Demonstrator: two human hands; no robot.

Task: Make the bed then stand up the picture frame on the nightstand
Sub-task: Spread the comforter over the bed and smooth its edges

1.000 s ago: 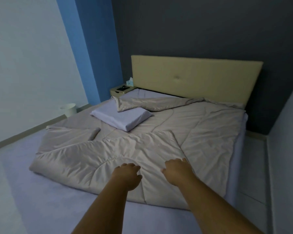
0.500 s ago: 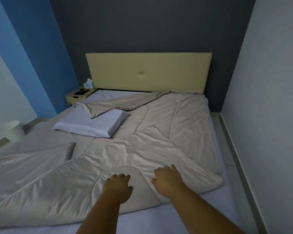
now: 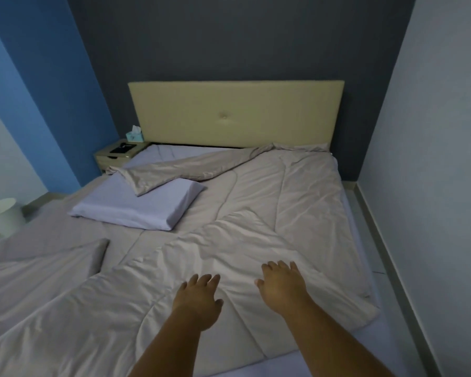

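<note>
1. Nightstand (image 3: 106, 158), far L: dark flat item, prob. the picture frame (image 3: 121, 149), lying down, not stood up yet.
2. Pillow (image 3: 139, 208) askew, duvet (image 3: 256, 213) corner over it.
3. Left hand (image 3: 199, 303) and right hand (image 3: 282, 284): fingers spread, gripping nothing, at duvet's foot end.
4. Duvet rumpled, folded back; bed-making looks early.

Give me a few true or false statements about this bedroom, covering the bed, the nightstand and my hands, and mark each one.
1. The left hand and right hand reach open over the comforter. True.
2. The pillow leans against the headboard. False: it lies flat on the bed's left half, apart from the headboard.
3. A tissue box stands on the nightstand. True.
4. The comforter is spread smooth. False: it is wrinkled and folded over, with one corner lying across the pillow.
</note>
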